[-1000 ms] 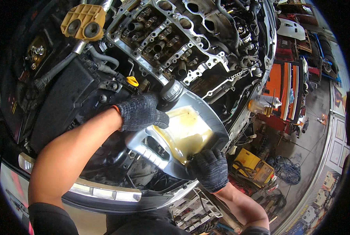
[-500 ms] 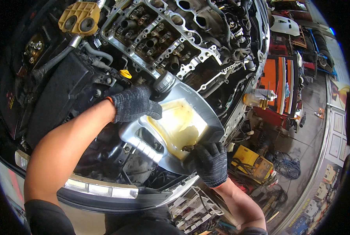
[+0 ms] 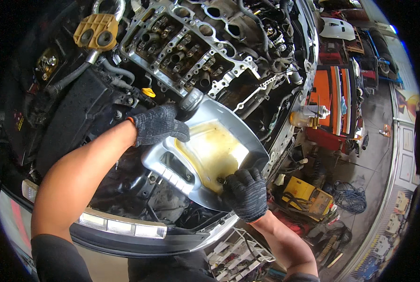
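Note:
A grey plastic oil jug (image 3: 233, 117) lies on its side over the engine bay, its upper face cut open like a pan. Thin amber oil (image 3: 217, 143) coats the inside, and its dark cap (image 3: 191, 100) is on. My left hand (image 3: 158, 126), in a dark knit glove, is closed on the jug's edge between cap and handle. At the jug's near right corner my gloved right hand (image 3: 245, 193) reaches in, fingers curled and pressed down. A small dark piece (image 3: 221, 180) shows beside its fingertips in the oil; the fingers hide whatever else they hold.
Beyond the jug is the exposed cylinder head (image 3: 182, 54). A yellow dipstick handle (image 3: 148, 92) rises near my left hand. The car's front edge with a light strip (image 3: 120, 226) runs near me. Spray cans (image 3: 313, 112), a yellow machine (image 3: 306, 197) and coiled cable (image 3: 350, 197) are at the right.
My right hand has shifted slightly left and further into the jug, covering more of the small dark piece. My left hand keeps its hold on the jug's edge.

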The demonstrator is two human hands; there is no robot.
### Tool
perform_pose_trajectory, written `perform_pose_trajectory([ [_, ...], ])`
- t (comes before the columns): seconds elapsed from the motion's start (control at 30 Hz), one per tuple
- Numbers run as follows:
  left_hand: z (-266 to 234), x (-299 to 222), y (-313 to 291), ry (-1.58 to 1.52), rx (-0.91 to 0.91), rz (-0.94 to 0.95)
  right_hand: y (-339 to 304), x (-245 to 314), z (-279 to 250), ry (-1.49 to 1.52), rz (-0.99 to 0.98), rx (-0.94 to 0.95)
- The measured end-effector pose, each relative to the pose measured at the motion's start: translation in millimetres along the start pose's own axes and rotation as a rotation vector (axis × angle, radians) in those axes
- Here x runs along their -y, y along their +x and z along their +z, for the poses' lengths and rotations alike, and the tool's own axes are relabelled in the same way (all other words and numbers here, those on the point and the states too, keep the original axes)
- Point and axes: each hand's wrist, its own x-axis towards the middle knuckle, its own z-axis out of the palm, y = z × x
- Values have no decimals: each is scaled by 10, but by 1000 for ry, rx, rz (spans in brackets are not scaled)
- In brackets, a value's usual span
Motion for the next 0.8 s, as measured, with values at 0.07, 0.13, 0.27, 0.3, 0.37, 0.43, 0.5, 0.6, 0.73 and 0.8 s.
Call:
perform_pose_trajectory([
  [0.07,3,11,-40,-25,-43,54,-27,11,-19,13,17,-65],
  [0.13,-20,-20,-101,-90,-37,0,-54,37,-76,1,45,-109],
  [0.27,31,-164,-231,-108,-52,-22,-67,56,-262,54,84,-201],
  [0.3,55,-214,-268,-51,-45,-9,-61,36,-327,39,77,-205],
  [0.37,116,-310,-344,321,-68,122,-48,-8,-453,78,-15,-247],
  [0.43,235,-354,-448,131,-142,42,-39,-42,-563,68,-21,-275],
  [0.5,404,-343,-580,-6,-178,85,-54,-78,-697,88,-119,-280],
  [0.6,803,-266,-827,475,-292,474,-95,-106,-900,41,-275,-196],
  [0.73,1844,-95,-1174,-5,-686,21,-137,-197,-1140,-7,-325,-112],
  [0.8,2450,18,-1207,-455,-830,18,-142,-231,-1162,-36,-367,-56],
])
